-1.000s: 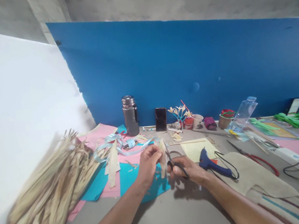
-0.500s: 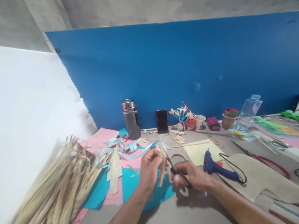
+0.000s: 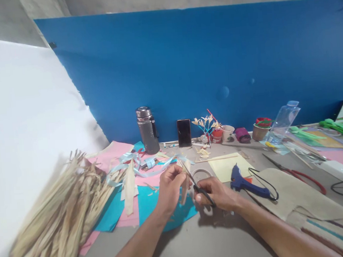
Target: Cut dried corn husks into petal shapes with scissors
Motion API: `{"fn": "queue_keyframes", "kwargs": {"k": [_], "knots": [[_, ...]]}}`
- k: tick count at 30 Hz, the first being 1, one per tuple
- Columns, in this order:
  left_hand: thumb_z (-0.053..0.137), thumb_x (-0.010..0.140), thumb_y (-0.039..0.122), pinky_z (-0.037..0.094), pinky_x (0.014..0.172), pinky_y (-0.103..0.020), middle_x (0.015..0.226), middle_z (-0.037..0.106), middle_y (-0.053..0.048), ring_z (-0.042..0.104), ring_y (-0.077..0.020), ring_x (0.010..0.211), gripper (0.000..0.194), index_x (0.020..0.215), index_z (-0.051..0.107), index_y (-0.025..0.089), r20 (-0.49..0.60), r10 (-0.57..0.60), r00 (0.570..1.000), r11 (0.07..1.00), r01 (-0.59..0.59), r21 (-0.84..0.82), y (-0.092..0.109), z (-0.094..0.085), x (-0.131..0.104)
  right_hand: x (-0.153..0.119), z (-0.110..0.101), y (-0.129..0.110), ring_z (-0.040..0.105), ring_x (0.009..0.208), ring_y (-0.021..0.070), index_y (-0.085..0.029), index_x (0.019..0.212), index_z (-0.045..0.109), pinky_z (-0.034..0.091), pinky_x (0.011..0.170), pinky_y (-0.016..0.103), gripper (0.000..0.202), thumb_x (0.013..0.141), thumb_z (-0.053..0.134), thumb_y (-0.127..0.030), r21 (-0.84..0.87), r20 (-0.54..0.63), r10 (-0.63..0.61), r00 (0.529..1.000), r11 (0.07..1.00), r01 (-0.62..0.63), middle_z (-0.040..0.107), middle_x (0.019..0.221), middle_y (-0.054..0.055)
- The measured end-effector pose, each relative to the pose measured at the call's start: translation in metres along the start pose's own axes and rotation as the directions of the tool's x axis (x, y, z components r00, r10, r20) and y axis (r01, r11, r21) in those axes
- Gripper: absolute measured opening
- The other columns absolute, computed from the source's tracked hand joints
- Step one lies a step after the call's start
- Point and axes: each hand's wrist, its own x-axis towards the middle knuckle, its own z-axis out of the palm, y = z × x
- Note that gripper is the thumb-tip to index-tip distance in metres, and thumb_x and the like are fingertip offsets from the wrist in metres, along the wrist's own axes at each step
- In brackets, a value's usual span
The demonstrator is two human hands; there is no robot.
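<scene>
My left hand (image 3: 171, 186) pinches a strip of dried corn husk (image 3: 185, 188), which hangs down below the fingers. My right hand (image 3: 211, 193) is wrapped round the black handles of a pair of scissors (image 3: 204, 196). The scissor blades point up and left and lie against the husk strip; whether they cut into it I cannot tell. Under the hands are blue paper (image 3: 149, 204) and small husk scraps. A cut husk piece (image 3: 130, 188) lies on the papers to the left, beside a large bundle of dried husks (image 3: 62, 218).
A blue glue gun (image 3: 248, 185) with its cord lies right of my right hand, near red-handled scissors (image 3: 305, 179). Behind stand a thermos (image 3: 148, 132), a phone (image 3: 184, 133), husk flowers (image 3: 205, 123), a paper cup (image 3: 228, 133) and a tilted plastic bottle (image 3: 283, 122). Light-blue ribbon (image 3: 139, 169) curls at left.
The camera view has tilted slightly down, so the scene sits higher in the picture. Both hands keep nearly the same pose, with the scissors still at the husk strip.
</scene>
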Motion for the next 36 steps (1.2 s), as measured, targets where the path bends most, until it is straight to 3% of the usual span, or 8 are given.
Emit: {"fn": "queue_keyframes", "kwargs": {"k": [13, 20, 25, 30, 33, 36], "knots": [[0.060, 0.076, 0.024, 0.040, 0.052, -0.023, 0.054, 0.059, 0.002, 0.053, -0.0115, 0.051, 0.017, 0.066, 0.047, 0.020, -0.053, 0.022, 0.998, 0.999, -0.024, -0.048, -0.002, 0.005, -0.002, 0.001, -0.001, 0.009, 0.036, 0.050, 0.0081, -0.016, 0.061, 0.049, 0.026, 0.045, 0.020, 0.056, 0.071, 0.068, -0.068, -0.009, -0.031, 0.005, 1.000, 1.000, -0.006, 0.040, 0.053, -0.004], [0.060, 0.076, 0.024, 0.044, 0.055, -0.024, 0.054, 0.059, 0.001, 0.056, -0.0127, 0.053, 0.016, 0.066, 0.050, 0.020, -0.059, 0.005, 0.998, 0.998, -0.009, -0.067, 0.001, 0.006, -0.003, 0.001, 0.000, 0.004, 0.041, 0.045, 0.0089, -0.015, 0.055, 0.054, 0.027, 0.042, 0.021, 0.054, 0.068, 0.072, -0.064, -0.032, -0.077, 0.015, 0.997, 0.999, -0.018, 0.052, 0.048, -0.001], [0.063, 0.076, 0.025, 0.045, 0.059, -0.025, 0.054, 0.058, 0.002, 0.055, -0.0128, 0.054, 0.020, 0.064, 0.048, 0.020, -0.027, 0.019, 0.999, 0.996, -0.021, -0.086, 0.000, 0.004, -0.002, 0.002, 0.001, 0.000, 0.038, 0.044, 0.0086, -0.016, 0.050, 0.053, 0.027, 0.042, 0.022, 0.051, 0.065, 0.076, -0.059, -0.006, -0.113, 0.067, 0.991, 0.998, -0.068, 0.051, 0.045, -0.001], [0.061, 0.079, 0.043, 0.046, 0.061, -0.026, 0.071, 0.061, -0.002, 0.059, -0.0153, 0.066, 0.027, 0.075, 0.059, 0.017, -0.033, -0.068, 0.997, 0.990, 0.064, -0.125, -0.001, -0.012, 0.009, 0.002, 0.004, 0.000, 0.038, 0.045, 0.0093, -0.017, 0.049, 0.052, 0.028, 0.043, 0.023, 0.048, 0.064, 0.077, -0.056, -0.060, -0.123, 0.118, 0.985, 0.990, -0.126, 0.048, 0.045, -0.002], [0.060, 0.078, 0.048, 0.045, 0.059, -0.026, 0.069, 0.059, -0.001, 0.057, -0.0146, 0.064, 0.032, 0.073, 0.060, 0.016, -0.029, -0.120, 0.992, 0.992, 0.119, -0.043, 0.004, -0.024, 0.017, 0.001, 0.006, 0.000, 0.037, 0.047, 0.0094, -0.017, 0.047, 0.048, 0.025, 0.044, 0.023, 0.049, 0.064, 0.077, -0.054, -0.202, -0.138, 0.125, 0.983, 0.968, -0.151, 0.044, 0.045, -0.003], [0.063, 0.075, 0.036, 0.044, 0.060, -0.026, 0.064, 0.058, 0.000, 0.057, -0.0144, 0.062, 0.020, 0.068, 0.060, 0.017, 0.024, -0.100, 0.995, 0.986, 0.096, 0.138, 0.013, -0.031, 0.019, 0.000, 0.006, -0.001, 0.034, 0.050, 0.0093, -0.018, 0.047, 0.043, 0.022, 0.045, 0.023, 0.051, 0.065, 0.076, -0.052, -0.337, -0.155, 0.114, 0.981, 0.928, -0.161, 0.037, 0.047, -0.004]]}}
